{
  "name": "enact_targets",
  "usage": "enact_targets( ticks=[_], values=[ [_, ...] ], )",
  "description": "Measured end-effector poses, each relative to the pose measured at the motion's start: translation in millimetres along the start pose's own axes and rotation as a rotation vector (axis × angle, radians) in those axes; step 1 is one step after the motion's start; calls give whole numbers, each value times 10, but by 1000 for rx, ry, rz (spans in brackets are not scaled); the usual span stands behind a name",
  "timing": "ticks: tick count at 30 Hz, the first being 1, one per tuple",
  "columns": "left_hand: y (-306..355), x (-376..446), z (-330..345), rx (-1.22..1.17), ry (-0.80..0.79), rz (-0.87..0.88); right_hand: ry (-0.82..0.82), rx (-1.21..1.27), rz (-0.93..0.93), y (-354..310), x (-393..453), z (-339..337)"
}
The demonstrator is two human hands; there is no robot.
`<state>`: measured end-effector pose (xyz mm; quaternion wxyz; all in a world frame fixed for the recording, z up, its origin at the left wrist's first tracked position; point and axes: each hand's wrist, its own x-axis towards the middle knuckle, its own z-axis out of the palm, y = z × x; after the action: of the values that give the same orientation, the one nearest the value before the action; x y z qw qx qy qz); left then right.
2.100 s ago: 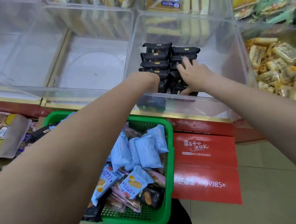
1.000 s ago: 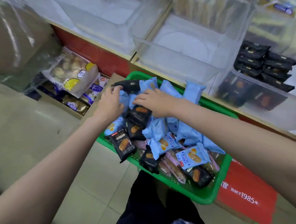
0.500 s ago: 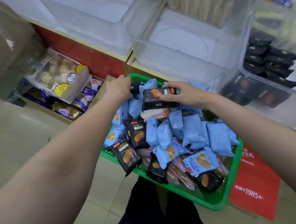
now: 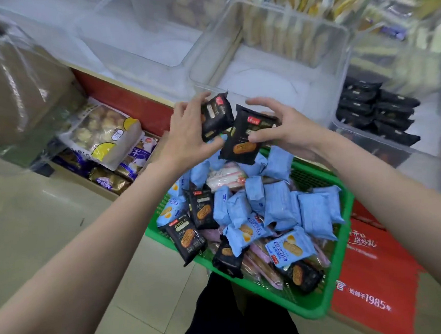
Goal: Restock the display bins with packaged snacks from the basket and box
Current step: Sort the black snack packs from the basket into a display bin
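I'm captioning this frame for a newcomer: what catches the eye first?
Two hands, left and right, each hold a black snack packet at centre. Below them sits a green basket heaped with blue packets. At right, a clear bin holds stacked black packets.

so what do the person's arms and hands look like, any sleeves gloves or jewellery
Both forearms are bare right to the frame edges, with no sleeve in view. The left hand and the right hand wear no gloves, and no ring, watch or bracelet shows on the fingers or wrists. The nails look short and unpainted, though the picture is too soft to be sure.
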<state>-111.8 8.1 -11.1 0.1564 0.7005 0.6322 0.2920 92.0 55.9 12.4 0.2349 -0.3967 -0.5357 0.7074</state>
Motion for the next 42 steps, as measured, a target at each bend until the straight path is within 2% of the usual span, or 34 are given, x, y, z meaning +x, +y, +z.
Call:
enact_targets(
  ticks=[2,4,7,9,11,13,15,17,18,20,21,24,26,28,30,32,35,38,42],
  values=[
    [214,91,33,-96,18,14,44,140,-20,-114,-179,-134],
    [436,206,138,-86,64,36,138,339,-70,-194,-351,-264],
    [842,400,358,-15,133,-125,297,667,-141,-230,-545,-480],
    [1169,514,538,36,135,-175,347,748,-126,-220,-639,-583],
    [1536,616,737,146,118,-139,325,775,-73,-198,-751,-675],
    [1850,749,911,187,69,-116,304,823,-103,-222,-864,-788],
    [2092,883,1038,20,-70,13,310,858,-155,-223,-989,-1045],
    [2265,974,1053,-328,-249,167,340,844,-177,-234,-1151,-1371],
    [2332,1002,1064,-473,-329,182,361,828,-169,-235,-1239,-1548],
    [2399,1059,1148,-584,-455,144,434,704,-100,-235,-1365,-1899],
    [2415,1098,1211,-549,-510,120,484,582,-51,-215,-1398,-2065],
    [2345,1225,1454,-140,-669,163,629,-13,76,-160,-1450,-2438],
    [2287,1289,1603,115,-785,214,496,-552,223,-130,-1443,-2569],
    [2283,1327,1718,299,-910,244,284,-898,333,-96,-1362,-2647],
    [2291,1370,1823,428,-1031,254,150,-952,398,-62,-1232,-2674],
    [2301,1408,1915,553,-1139,266,42,-853,489,-15,-1086,-2677],
    [2162,1516,2132,758,-1188,290,-88,-914,573,104,-921,-2599],
    [2044,1543,2253,883,-1175,315,-74,-1138,484,259,-819,-2548],
    [2119,1487,2164,903,-1151,351,-15,-1485,367,454,-860,-2491]
  ],
)
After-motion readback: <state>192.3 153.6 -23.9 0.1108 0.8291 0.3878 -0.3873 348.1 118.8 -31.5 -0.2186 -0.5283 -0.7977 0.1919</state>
